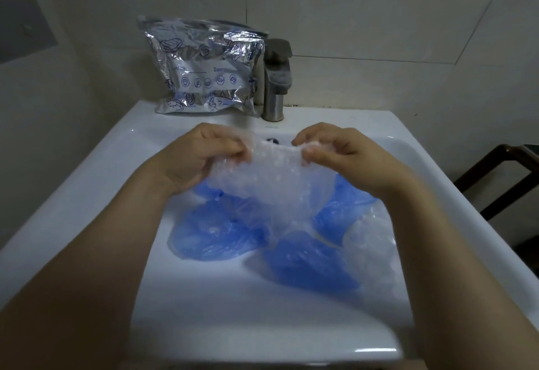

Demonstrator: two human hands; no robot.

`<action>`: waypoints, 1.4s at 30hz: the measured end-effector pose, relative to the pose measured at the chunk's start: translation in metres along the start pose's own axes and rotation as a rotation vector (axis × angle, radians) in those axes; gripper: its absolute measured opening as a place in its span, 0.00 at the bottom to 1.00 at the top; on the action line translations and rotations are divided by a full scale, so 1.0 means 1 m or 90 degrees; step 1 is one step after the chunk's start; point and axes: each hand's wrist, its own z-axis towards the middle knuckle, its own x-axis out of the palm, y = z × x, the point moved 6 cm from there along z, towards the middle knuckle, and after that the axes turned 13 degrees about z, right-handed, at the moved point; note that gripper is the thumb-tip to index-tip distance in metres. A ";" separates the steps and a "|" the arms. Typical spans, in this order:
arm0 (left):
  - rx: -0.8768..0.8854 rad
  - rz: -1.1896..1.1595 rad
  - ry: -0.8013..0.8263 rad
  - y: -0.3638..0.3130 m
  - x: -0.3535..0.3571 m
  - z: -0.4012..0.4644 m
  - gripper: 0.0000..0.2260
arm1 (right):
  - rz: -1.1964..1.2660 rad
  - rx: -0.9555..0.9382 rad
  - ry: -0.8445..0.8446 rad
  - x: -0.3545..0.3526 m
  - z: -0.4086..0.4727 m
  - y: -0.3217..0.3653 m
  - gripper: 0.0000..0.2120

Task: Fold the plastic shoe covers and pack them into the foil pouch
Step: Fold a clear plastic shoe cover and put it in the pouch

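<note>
Shoe covers lie heaped in a white ceramic washbasin [87,171]. One clear, textured shoe cover [274,177] is held up above the bowl: the left hand [201,153] pinches its upper edge on the left, and the right hand [335,150] pinches the same edge on the right, the two hands apart with the plastic stretched between them. Below it, at least three blue shoe covers [215,232] lie crumpled in the bowl, though overlaps make the exact count uncertain. A second clear shoe cover [370,235] lies at the right side of the bowl. One foil pouch [204,69], silver with blue printing, stands on the far rim of the basin, just left of a single metal faucet [275,77], and blue plastic shows at its top right corner.
</note>
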 end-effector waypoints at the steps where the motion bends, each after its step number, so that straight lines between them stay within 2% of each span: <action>1: -0.009 0.135 0.035 0.004 -0.004 0.000 0.08 | -0.046 0.029 0.021 -0.002 -0.001 -0.005 0.10; 3: -0.073 0.486 0.073 0.022 -0.015 0.000 0.18 | -0.193 0.075 0.022 -0.010 -0.002 -0.016 0.12; 4: -0.111 0.613 0.053 0.029 -0.022 0.001 0.21 | -0.263 0.079 0.001 -0.014 -0.001 -0.018 0.15; 6: -0.129 0.750 -0.061 0.026 -0.026 0.004 0.22 | -0.343 0.048 -0.064 -0.020 -0.001 -0.015 0.20; 8: -0.030 0.779 -0.199 0.013 -0.021 0.005 0.13 | -0.339 -0.007 -0.133 -0.022 -0.001 -0.006 0.18; 10: 0.107 0.670 -0.317 -0.004 -0.018 0.004 0.01 | -0.259 -0.038 -0.176 -0.019 0.000 0.001 0.15; 13: 0.208 0.531 -0.395 -0.024 -0.012 -0.003 0.16 | -0.194 -0.075 -0.234 -0.011 0.000 0.011 0.09; 15: 0.170 0.536 -0.398 -0.025 -0.011 -0.003 0.25 | -0.162 -0.102 -0.263 -0.011 -0.001 0.014 0.04; 17: 0.078 0.608 -0.379 -0.011 -0.017 0.001 0.28 | -0.184 -0.096 -0.276 -0.016 -0.001 0.011 0.11; 19: 0.029 0.739 -0.385 0.004 -0.027 0.004 0.21 | -0.304 -0.048 -0.288 -0.022 0.001 0.002 0.12; 21: -0.004 0.771 -0.412 0.016 -0.036 0.003 0.14 | -0.452 -0.017 -0.297 -0.028 0.002 -0.007 0.11; 23: -0.056 0.674 -0.437 0.025 -0.043 0.001 0.11 | -0.490 0.034 -0.335 -0.037 0.001 -0.013 0.11; 25: -0.136 0.515 -0.445 0.037 -0.045 0.002 0.05 | -0.393 0.075 -0.376 -0.042 -0.001 -0.020 0.10; 26: -0.186 0.411 -0.442 0.043 -0.042 0.002 0.03 | -0.271 0.089 -0.391 -0.041 -0.001 -0.023 0.09; 30: -0.320 -0.119 -0.402 0.066 -0.028 0.003 0.07 | 0.429 0.107 -0.357 -0.016 0.005 -0.028 0.12; 33: -0.350 -0.313 -0.257 0.070 -0.017 0.004 0.10 | 0.900 0.146 -0.289 -0.004 0.008 -0.032 0.09; 35: -0.330 -0.416 -0.220 0.068 -0.016 0.003 0.17 | 1.099 0.163 -0.231 -0.004 0.008 -0.034 0.08; 36: -0.311 -0.461 -0.223 0.069 -0.017 0.004 0.16 | 1.168 0.166 -0.167 -0.002 0.008 -0.033 0.07; 38: -0.253 -0.584 -0.235 0.062 -0.021 0.005 0.05 | 1.166 0.182 -0.112 -0.003 0.006 -0.037 0.01; 40: -0.193 -0.644 -0.216 0.052 -0.021 0.006 0.09 | 1.041 0.180 -0.132 -0.014 0.004 -0.049 0.10; 42: -0.155 -0.642 -0.183 0.042 -0.017 0.006 0.11 | 0.990 0.166 -0.075 -0.013 0.002 -0.045 0.13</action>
